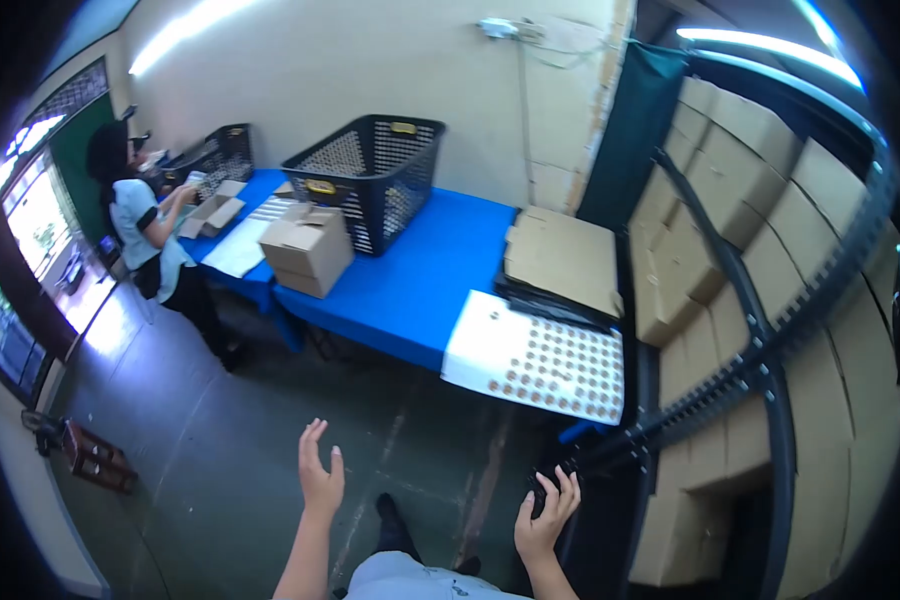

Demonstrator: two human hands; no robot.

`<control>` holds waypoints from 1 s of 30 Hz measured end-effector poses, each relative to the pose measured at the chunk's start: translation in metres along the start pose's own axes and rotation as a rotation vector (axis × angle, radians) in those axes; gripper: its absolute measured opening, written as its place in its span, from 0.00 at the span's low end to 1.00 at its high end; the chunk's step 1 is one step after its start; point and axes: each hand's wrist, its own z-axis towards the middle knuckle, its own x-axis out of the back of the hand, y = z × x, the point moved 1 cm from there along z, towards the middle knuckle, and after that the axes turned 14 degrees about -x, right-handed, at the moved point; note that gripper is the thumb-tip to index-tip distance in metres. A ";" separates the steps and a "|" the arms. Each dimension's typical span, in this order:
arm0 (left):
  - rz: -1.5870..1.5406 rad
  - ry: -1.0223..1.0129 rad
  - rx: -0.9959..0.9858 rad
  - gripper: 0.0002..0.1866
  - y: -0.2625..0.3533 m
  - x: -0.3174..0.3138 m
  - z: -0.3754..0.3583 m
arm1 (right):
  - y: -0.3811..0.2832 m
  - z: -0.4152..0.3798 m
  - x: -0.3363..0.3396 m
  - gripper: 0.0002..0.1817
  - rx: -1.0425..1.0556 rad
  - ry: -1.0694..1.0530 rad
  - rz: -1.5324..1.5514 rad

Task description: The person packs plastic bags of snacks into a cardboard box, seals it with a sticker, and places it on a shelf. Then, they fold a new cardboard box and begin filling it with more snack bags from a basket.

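Note:
My left hand (321,478) is raised in front of me over the floor, fingers apart and holding nothing. My right hand (547,515) is up as well, its fingers spread and slightly curved. A small dark shape shows behind its fingers, and I cannot make out what it is. Nearest to the right hand, on the table corner, lies a white sheet (460,362) with many small round brown pieces in rows. Behind this sheet a flat cardboard stack (562,258) rests on something black.
A blue-covered table (390,310) bears a black crate (395,190) and a closed carton (305,255). At the far left a person (145,225) stands by an open box (213,210). On my right, a metal rack (765,350) holds stacked cartons (740,160). A stool (98,460) stands low left.

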 end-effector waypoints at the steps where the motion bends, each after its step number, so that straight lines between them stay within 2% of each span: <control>1: 0.012 -0.014 0.009 0.22 -0.010 0.004 0.007 | -0.011 0.005 -0.018 0.19 -0.008 -0.038 0.005; 8: 0.030 0.062 0.043 0.22 -0.108 0.027 0.079 | -0.088 0.054 -0.110 0.21 0.027 -0.078 0.001; 15: -0.019 0.106 -0.067 0.21 -0.149 0.021 0.190 | -0.108 0.100 -0.175 0.19 -0.026 0.055 -0.040; 21: -0.065 0.120 -0.034 0.21 -0.187 -0.002 0.241 | -0.130 0.139 -0.233 0.20 -0.023 -0.076 -0.044; 27: -0.026 0.257 0.065 0.21 -0.234 -0.014 0.286 | -0.142 0.223 -0.319 0.19 0.017 -0.185 0.026; 30: 0.068 0.350 0.131 0.20 -0.266 0.003 0.308 | -0.159 0.269 -0.373 0.19 0.088 -0.234 0.079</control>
